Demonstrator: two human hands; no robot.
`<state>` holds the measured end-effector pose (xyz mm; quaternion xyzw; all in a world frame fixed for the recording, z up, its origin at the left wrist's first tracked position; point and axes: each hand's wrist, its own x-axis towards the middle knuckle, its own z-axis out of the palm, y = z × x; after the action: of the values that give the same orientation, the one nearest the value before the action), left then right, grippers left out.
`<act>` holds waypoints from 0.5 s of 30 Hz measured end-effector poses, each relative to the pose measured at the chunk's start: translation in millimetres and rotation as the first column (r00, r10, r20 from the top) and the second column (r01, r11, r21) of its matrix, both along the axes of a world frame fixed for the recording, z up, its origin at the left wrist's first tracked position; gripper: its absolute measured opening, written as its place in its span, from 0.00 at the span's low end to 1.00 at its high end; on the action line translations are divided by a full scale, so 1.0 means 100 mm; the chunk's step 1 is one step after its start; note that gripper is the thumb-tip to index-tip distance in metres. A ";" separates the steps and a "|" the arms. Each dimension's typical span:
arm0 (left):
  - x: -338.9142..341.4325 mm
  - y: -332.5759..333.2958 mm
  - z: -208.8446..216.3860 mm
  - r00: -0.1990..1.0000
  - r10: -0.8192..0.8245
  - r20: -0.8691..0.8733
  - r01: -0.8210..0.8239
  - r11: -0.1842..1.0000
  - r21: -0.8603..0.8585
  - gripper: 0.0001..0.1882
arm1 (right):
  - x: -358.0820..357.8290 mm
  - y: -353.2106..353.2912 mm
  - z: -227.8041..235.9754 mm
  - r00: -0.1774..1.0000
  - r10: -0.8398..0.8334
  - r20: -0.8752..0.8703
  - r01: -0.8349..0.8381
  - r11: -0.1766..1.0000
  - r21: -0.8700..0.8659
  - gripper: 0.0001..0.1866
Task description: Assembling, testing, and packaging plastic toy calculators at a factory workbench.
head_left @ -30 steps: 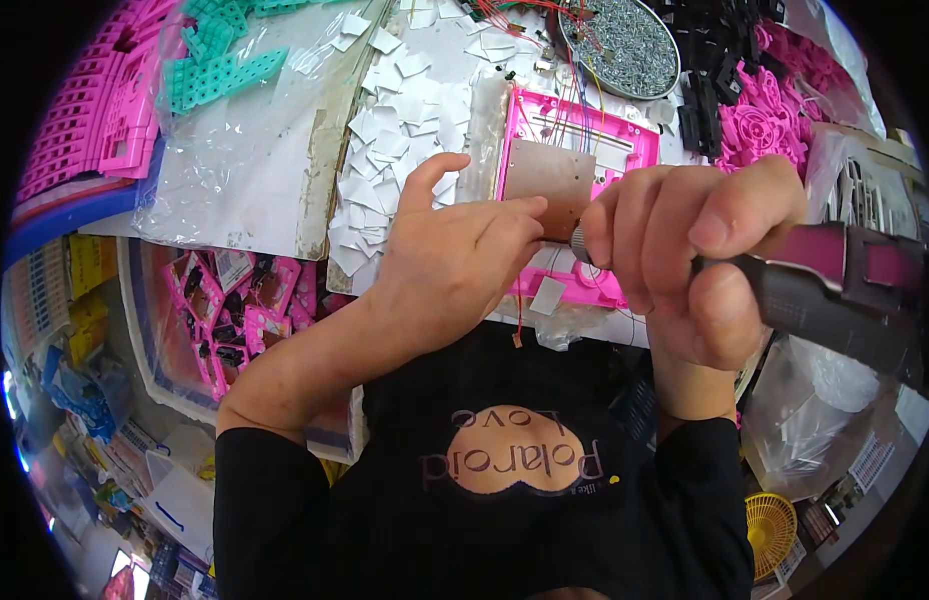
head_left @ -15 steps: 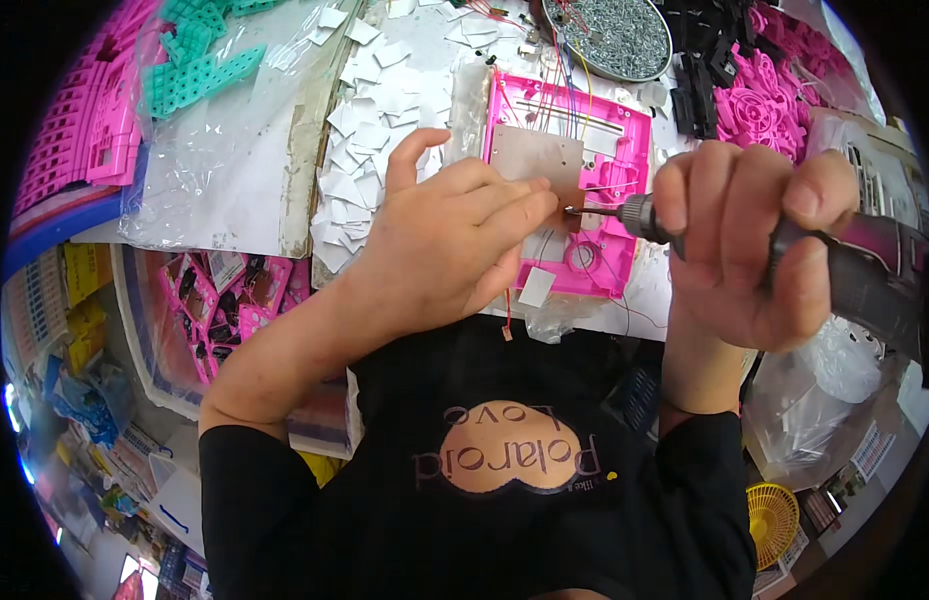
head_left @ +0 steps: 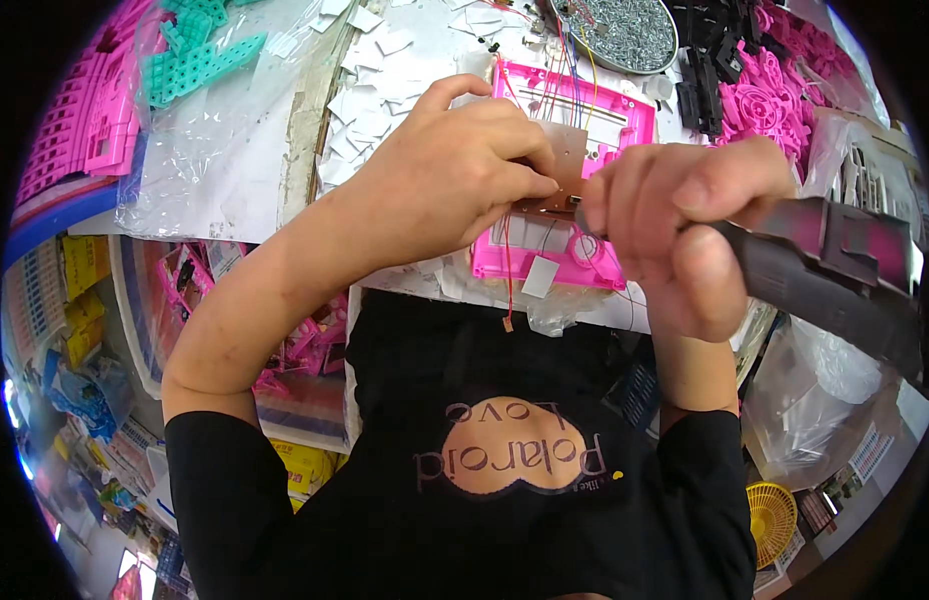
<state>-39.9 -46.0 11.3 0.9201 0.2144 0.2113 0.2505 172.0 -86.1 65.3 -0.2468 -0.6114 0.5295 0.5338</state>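
My right hand (head_left: 679, 215) is wrapped round a dark electric screwdriver (head_left: 824, 265), its tip end pointing left at a brown circuit board (head_left: 569, 150). The board lies in a pink plastic housing (head_left: 494, 265), which sits on the white worktop. My left hand (head_left: 474, 165) is closed at the board's left side, thumb and forefinger pressed together on it close to the screwdriver's tip. Whether a screw sits under those fingertips cannot be made out. Thin coloured wires (head_left: 564, 70) run from the housing toward the back.
A round tray (head_left: 674, 45) of small screws stands at the back, with black parts (head_left: 699, 90) and pink parts (head_left: 764, 100) to its right. White pieces (head_left: 369, 110) lie scattered left of the housing. A bin (head_left: 134, 310) of pink assemblies stands lower left.
My left hand has moved up and its fingers have curled in over the board. My right hand has shifted left with the screwdriver, closer to the left fingers.
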 end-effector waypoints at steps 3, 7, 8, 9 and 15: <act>0.05 -0.03 -0.03 0.993 0.090 0.074 -0.095 0.993 0.067 0.12 | -0.03 0.01 -0.03 0.999 0.000 0.049 0.000 1.000 -0.011 0.13; 0.06 -0.04 -0.04 0.991 0.087 0.099 -0.093 0.994 0.065 0.10 | -0.05 0.01 0.01 0.986 0.018 0.168 -0.018 1.000 -0.001 0.13; 0.05 -0.04 -0.06 0.990 0.090 0.108 -0.098 0.993 0.072 0.10 | -0.06 0.00 0.02 0.974 0.017 0.225 -0.021 1.000 0.015 0.13; 0.05 -0.05 -0.08 0.989 0.093 0.117 -0.102 0.992 0.079 0.09 | -0.06 -0.01 0.03 0.959 0.018 0.282 -0.029 0.999 0.033 0.14; 0.05 -0.05 -0.08 0.991 0.088 0.099 -0.093 0.994 0.050 0.08 | -0.13 -0.02 0.03 0.944 0.049 0.328 -0.081 0.993 0.084 0.14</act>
<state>-34.8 -51.4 3.2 0.9047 0.2377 0.2724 0.2255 158.8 -87.6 67.9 -0.2841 -0.7237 0.4688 0.4193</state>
